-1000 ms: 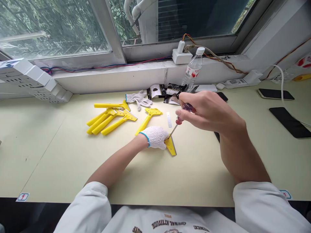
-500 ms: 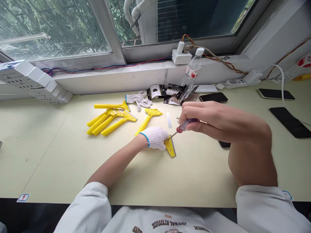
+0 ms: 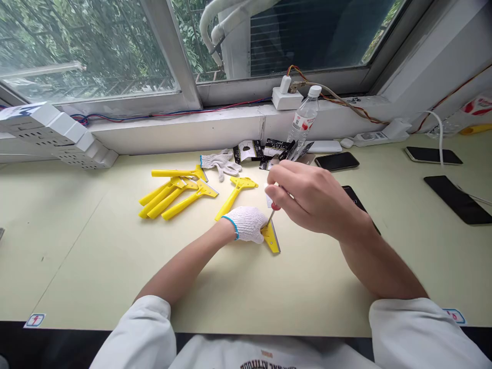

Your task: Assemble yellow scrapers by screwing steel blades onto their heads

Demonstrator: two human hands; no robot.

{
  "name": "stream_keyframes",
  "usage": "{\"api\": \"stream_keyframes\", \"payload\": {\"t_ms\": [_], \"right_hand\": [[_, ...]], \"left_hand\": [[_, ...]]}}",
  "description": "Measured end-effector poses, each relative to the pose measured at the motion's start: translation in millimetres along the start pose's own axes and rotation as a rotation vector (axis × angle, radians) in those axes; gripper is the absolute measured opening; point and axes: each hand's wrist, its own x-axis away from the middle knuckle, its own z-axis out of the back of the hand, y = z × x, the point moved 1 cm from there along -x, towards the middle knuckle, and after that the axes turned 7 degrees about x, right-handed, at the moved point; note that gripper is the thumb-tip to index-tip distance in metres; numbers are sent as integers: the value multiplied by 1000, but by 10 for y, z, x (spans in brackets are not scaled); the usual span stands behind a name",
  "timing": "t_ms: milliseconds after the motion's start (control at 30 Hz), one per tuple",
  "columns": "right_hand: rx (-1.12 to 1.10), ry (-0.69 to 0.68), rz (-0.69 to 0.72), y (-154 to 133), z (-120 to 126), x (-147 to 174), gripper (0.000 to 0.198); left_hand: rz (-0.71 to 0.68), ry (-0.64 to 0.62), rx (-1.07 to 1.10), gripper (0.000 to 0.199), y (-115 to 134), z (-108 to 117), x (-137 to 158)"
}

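My left hand (image 3: 249, 224), in a white knit glove with a blue cuff, is closed around a yellow scraper (image 3: 271, 238) against the table. Its blade edge faces right, and the glove hides its handle. My bare right hand (image 3: 307, 197) grips a screwdriver (image 3: 274, 206). Only the red collar and part of the shaft show; the tip meets the upper part of the scraper head. Beyond the glove lies another yellow scraper (image 3: 235, 197), with no blade visible on it. A loose blade (image 3: 268, 200) lies partly hidden behind my right hand.
Several yellow scrapers (image 3: 175, 195) are piled at left. Behind them lie a spare glove (image 3: 222, 164) and black packaging (image 3: 249, 150). A water bottle (image 3: 305, 118) stands by the sill. Phones (image 3: 337, 161) lie to the right, and white boxes (image 3: 57, 134) are stacked far left.
My right hand has turned and moved left, bringing the screwdriver more upright over the scraper. More of the phone under my right arm shows. My left hand keeps its hold.
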Motion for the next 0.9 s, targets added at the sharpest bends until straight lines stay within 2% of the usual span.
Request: {"api": "stream_keyframes", "payload": {"t_ms": [100,167,267,367,500,600,667,733,833,900], "right_hand": [[202,29,-186,32,44,24,21],[183,-42,-185,86,123,55,16],[70,-195,-78,176,272,127,15],[-43,-281,101,254,397,194,9],[-126,-268,387,313,446,192,33],[-183,-248,474,293,370,126,30],[-211,-222,447,251,270,76,17],[-195,-123,357,209,151,36,8],[-130,52,213,173,9,17,15],[-139,49,204,156,-25,28,23]], "left_hand": [[13,-66,-16,22,11,12,19],[13,-75,-43,24,21,22,33],[-1,-83,-86,26,41,39,50],[-10,-103,-100,26,61,59,61],[-2,-106,-71,25,78,80,72],[-6,-99,-50,26,79,78,73],[-10,-90,-49,27,71,65,63],[-13,-73,-61,27,54,43,44],[-12,-69,-105,26,20,4,7],[-21,-70,-116,25,2,-17,-9]]}}
